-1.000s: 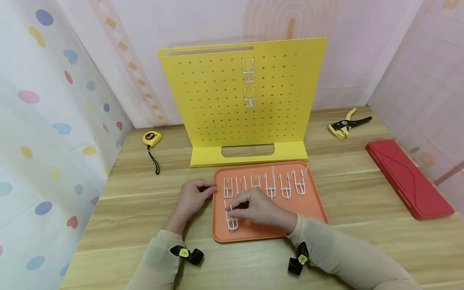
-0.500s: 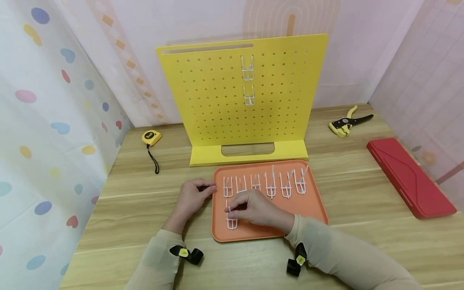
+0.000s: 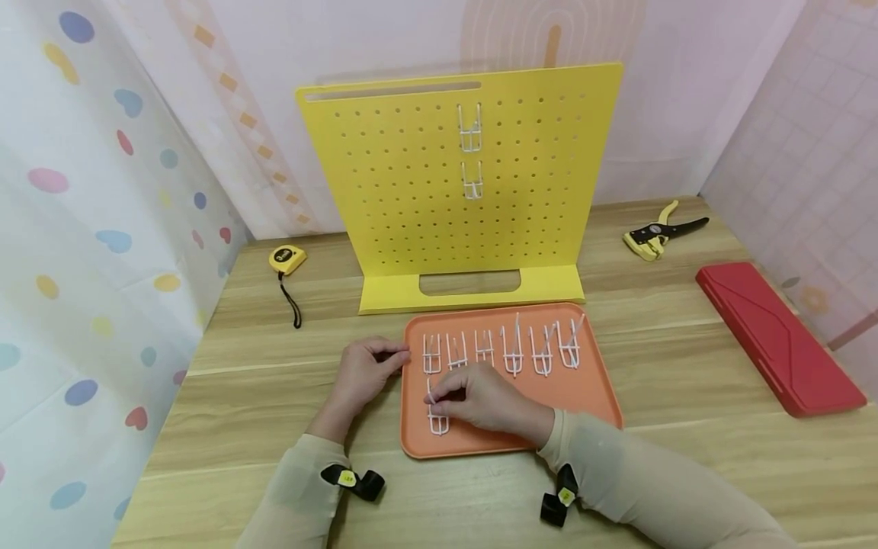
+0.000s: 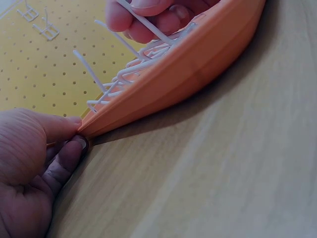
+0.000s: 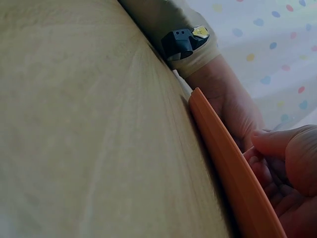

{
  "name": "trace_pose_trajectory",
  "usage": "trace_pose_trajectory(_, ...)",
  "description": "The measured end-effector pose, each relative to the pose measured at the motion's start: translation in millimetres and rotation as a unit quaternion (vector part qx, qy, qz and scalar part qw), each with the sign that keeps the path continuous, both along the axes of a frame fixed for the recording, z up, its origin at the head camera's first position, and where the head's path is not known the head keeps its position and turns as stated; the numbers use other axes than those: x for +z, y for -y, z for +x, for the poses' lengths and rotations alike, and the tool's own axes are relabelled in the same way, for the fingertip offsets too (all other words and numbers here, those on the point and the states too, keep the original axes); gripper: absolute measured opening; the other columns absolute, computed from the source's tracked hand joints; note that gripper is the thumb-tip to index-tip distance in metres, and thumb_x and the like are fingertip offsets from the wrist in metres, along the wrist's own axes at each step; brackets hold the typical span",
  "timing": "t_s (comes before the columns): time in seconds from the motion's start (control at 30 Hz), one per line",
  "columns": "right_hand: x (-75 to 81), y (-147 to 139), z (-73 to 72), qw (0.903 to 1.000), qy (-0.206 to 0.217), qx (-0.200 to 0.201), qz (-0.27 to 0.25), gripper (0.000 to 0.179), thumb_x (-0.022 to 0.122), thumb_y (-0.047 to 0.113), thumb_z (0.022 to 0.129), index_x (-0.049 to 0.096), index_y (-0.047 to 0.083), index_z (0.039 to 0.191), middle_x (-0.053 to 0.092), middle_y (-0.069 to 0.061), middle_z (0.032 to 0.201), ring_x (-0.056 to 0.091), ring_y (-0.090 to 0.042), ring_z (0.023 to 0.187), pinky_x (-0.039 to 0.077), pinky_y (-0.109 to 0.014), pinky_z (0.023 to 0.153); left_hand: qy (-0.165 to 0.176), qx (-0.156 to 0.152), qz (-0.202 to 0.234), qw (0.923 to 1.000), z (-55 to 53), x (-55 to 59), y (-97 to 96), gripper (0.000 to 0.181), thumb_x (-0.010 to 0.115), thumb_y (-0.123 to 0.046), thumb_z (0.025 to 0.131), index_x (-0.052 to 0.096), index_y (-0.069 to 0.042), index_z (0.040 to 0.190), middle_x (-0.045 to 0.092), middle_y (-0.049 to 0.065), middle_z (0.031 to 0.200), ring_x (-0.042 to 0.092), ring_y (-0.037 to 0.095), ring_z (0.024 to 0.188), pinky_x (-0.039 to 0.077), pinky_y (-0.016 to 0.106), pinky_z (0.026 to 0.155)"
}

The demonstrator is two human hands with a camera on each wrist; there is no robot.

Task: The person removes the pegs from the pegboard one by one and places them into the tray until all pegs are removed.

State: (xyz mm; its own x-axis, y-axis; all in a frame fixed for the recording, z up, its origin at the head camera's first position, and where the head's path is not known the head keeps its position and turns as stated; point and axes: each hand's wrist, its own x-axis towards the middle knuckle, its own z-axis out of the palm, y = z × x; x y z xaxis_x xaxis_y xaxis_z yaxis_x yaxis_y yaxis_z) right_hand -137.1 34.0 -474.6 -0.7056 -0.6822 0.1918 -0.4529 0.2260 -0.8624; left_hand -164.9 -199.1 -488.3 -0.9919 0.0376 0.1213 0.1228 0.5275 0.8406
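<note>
At the near left of the orange tray (image 3: pixel 583 393), my right hand (image 3: pixel 488 398) pinches a prong of a white wire pegboard hook (image 3: pixel 439 427) between thumb and fingertips. The hook's looped end points toward me, low over the tray. In the left wrist view, the right fingers (image 4: pixel 143 25) are around a white prong. My left hand (image 3: pixel 363 374) grips the tray's left rim, thumb on top and a finger below. Several more white hooks (image 3: pixel 513 358) lie in a row along the tray's far side, a few partly hidden by my right hand.
Behind the tray stands a yellow pegboard (image 3: pixel 405 191) with an upper hook (image 3: pixel 470 137) and a lower hook (image 3: pixel 472 184) on it. A tape measure (image 3: pixel 286 259) lies left, wire strippers (image 3: pixel 661 231) and a red case (image 3: pixel 778 335) right.
My right fingers have shifted slightly down and left on the hook, hiding the prong tip that showed above them. The left hand stays at the tray's rim.
</note>
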Motion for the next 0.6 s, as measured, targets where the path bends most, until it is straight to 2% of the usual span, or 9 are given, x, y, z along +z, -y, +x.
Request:
trace_pose_trajectory(0.2, -0.4, 0.2, 0.1, 0.9999, -0.009, -0.006, 0.011, 0.009, 0.075, 0.014, 0.085, 0.078, 0.012, 0.093, 0.071, 0.011, 0.090, 0.063, 0.000, 0.081, 0.052, -0.022, 0.069, 0.008, 0.001, -0.001, 1.0000, -0.2, 0.2, 0.0, 0.007, 0.076, -0.014, 0.084, 0.078, -0.010, 0.090, 0.072, 0.002, 0.088, 0.064, 0.015, 0.086, 0.052, 0.025, 0.073)
trace_pose_trajectory(0.4, -1.3, -0.4, -0.3, 0.9999, -0.009, -0.004, 0.004, 0.006, 0.075, 0.014, 0.084, 0.077, 0.013, 0.090, 0.071, 0.010, 0.092, 0.062, -0.002, 0.078, 0.051, -0.022, 0.065, 0.006, 0.000, -0.011, 0.9999, -0.2, 1.0, -0.2, 0.008, 0.076, -0.014, 0.084, 0.078, -0.010, 0.090, 0.072, 0.001, 0.088, 0.064, 0.015, 0.085, 0.052, 0.027, 0.074)
trace_pose_trajectory(0.6, 1.8, -1.6, -0.2, 0.9999, -0.010, -0.006, -0.003, 0.019, 0.076, 0.009, 0.083, 0.075, 0.009, 0.102, 0.071, 0.007, 0.091, 0.060, -0.002, 0.072, 0.052, -0.022, 0.063, 0.011, -0.001, -0.011, 0.9999, 0.5, 2.4, -0.4, 0.009, 0.075, -0.013, 0.085, 0.077, -0.010, 0.092, 0.071, 0.002, 0.089, 0.064, 0.015, 0.086, 0.052, 0.027, 0.073)
